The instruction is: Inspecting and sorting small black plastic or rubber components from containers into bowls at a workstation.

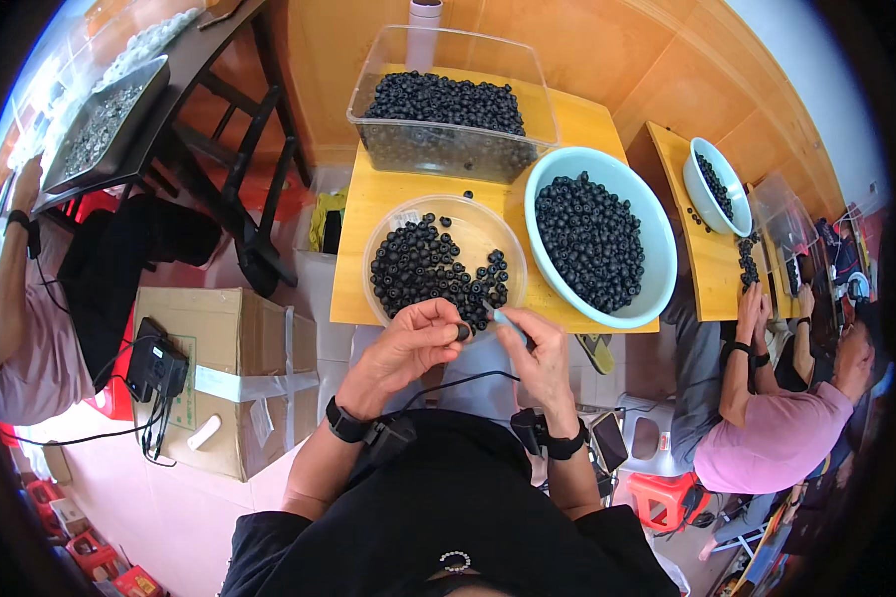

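My left hand [414, 346] pinches a small round black piece [462, 332] between thumb and fingers, over the near rim of a shallow clear round tub [373, 221]. Beside it, my right hand [540, 360] is closed, with a light-blue tip [502, 318] showing at its fingers. Whether that is a small tool or a fingertip cover, I cannot tell. Many round black pieces [413, 261], some with a visible centre hole, are heaped in the tub's left and near parts. The two hands are close together but apart.
On the yellow table [353, 289] stand a clear rectangular bin [368, 75] and a light-blue basin [667, 244], both holding black pieces. A cardboard box [194, 328] is at left. Other people sit on both sides; one at right [767, 428] works beside another basin [697, 199].
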